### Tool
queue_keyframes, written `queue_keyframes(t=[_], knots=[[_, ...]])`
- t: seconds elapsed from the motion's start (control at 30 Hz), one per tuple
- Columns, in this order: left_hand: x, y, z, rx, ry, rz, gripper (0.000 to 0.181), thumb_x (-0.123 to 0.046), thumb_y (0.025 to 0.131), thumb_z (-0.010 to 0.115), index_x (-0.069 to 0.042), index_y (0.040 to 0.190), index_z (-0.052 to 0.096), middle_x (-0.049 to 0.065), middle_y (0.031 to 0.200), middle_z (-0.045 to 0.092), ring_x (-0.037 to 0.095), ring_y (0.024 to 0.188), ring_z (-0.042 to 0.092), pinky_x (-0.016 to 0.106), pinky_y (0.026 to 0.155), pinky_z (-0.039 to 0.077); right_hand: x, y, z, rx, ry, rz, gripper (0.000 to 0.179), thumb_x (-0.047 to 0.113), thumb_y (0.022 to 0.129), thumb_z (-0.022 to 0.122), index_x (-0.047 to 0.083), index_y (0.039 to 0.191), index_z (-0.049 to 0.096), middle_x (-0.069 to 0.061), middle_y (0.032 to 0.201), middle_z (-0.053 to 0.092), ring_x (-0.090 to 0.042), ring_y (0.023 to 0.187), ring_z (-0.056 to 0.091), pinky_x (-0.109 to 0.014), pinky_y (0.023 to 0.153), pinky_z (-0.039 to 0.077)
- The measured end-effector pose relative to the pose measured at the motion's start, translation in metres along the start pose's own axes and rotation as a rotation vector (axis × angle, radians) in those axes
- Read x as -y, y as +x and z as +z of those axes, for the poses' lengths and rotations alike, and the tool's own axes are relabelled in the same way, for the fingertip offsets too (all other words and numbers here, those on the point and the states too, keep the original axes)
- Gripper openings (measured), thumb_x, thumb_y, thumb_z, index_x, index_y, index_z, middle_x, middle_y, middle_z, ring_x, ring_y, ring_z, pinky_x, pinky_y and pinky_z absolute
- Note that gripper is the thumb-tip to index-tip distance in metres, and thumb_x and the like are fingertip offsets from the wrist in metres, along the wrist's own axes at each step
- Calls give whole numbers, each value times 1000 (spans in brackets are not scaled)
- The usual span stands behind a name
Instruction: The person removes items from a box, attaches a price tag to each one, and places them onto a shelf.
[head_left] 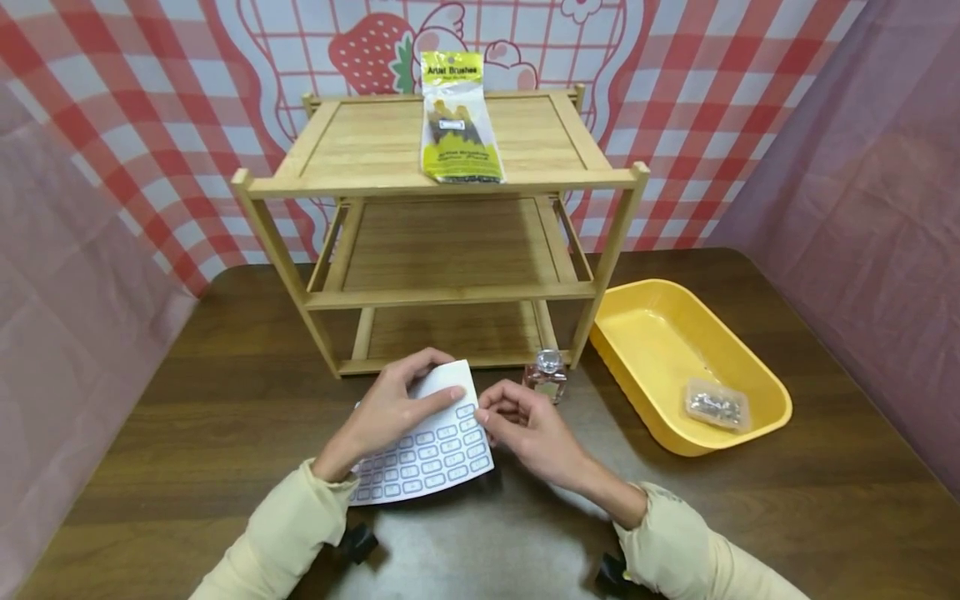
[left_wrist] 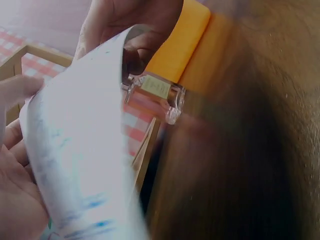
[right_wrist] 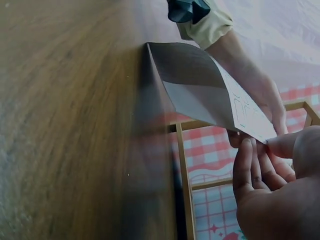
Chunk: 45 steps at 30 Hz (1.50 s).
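Observation:
A white sheet of blue-bordered labels (head_left: 438, 454) is held above the table, its lower part bending. My left hand (head_left: 397, 408) grips it along the upper left, thumb across the front and fingers behind. At the sheet's right edge, my right hand (head_left: 536, 429) pinches the border beside the top label of the end column, thumb against fingertips. In the right wrist view the sheet (right_wrist: 200, 95) shows mostly its shaded back, and the right fingertips meet its corner. Just behind the right hand stands a small pink glass bottle (head_left: 546, 379) with a clear faceted cap.
A three-tier wooden shelf (head_left: 450, 293) stands behind the hands. On its top lies a packet of artist brushes (head_left: 459, 125). To the right, a yellow tray (head_left: 637, 333) holds a clear plastic box of small metal pieces (head_left: 717, 406). A checked cloth (head_left: 720, 100) hangs at the back.

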<state>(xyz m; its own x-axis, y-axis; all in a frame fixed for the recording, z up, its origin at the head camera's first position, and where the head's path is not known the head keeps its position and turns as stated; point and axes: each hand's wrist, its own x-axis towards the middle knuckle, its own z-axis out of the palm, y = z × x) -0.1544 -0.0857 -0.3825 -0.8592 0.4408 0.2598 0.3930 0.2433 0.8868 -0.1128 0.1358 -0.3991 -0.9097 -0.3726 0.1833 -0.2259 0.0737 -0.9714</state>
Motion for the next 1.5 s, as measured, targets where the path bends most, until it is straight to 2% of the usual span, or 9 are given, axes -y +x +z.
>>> queue_keyframes(t=[0.13,0.27,0.43,0.7,0.97,1.17,1.5], knots=[[-2,2,1,24,-41,-12,22,-11,97,72,-1,116,69,4,92,69,18,72,60,26,62,50,-1,-2,4,-56,-45,-75,11,-2,98,65,-5,108,61,-8,89,69,-19,78,65,-26,69,57],[-1,4,1,40,-91,-27,21,-8,97,70,1,116,67,6,90,70,18,69,62,26,60,52,-4,-4,5,-97,-127,-219,24,-6,96,68,-3,117,57,-6,87,72,-18,78,66,-26,67,56],[-1,5,0,66,-142,-37,20,-6,98,67,4,116,65,8,85,71,16,63,63,25,55,52,-8,-4,6,-117,-243,-385,26,-9,95,68,-2,119,60,-4,87,71,-16,78,67,-29,70,59],[-1,6,1,95,-170,-58,19,-7,100,66,4,115,65,8,81,71,16,60,63,25,52,52,-11,-2,6,-156,-390,-518,28,-11,89,73,-2,114,64,-5,89,73,-14,78,70,-24,71,60],[1,6,5,122,-210,-62,19,-6,100,67,3,116,65,9,81,72,18,61,66,26,54,55,-11,-1,6,-170,-485,-553,27,-10,87,76,-1,109,63,-5,89,72,-13,78,69,-19,72,58],[1,6,5,125,-195,-57,17,-5,99,67,3,114,65,9,81,72,20,62,67,27,55,55,-12,1,4,-153,-517,-549,26,-10,86,77,0,106,63,-5,91,68,-13,78,65,-21,69,57],[3,7,6,141,-148,-29,17,-5,99,68,1,114,67,7,84,71,18,64,65,28,56,55,-8,-2,2,-141,-547,-442,23,-6,86,79,4,100,63,-1,90,61,-11,79,59,-23,69,56]])
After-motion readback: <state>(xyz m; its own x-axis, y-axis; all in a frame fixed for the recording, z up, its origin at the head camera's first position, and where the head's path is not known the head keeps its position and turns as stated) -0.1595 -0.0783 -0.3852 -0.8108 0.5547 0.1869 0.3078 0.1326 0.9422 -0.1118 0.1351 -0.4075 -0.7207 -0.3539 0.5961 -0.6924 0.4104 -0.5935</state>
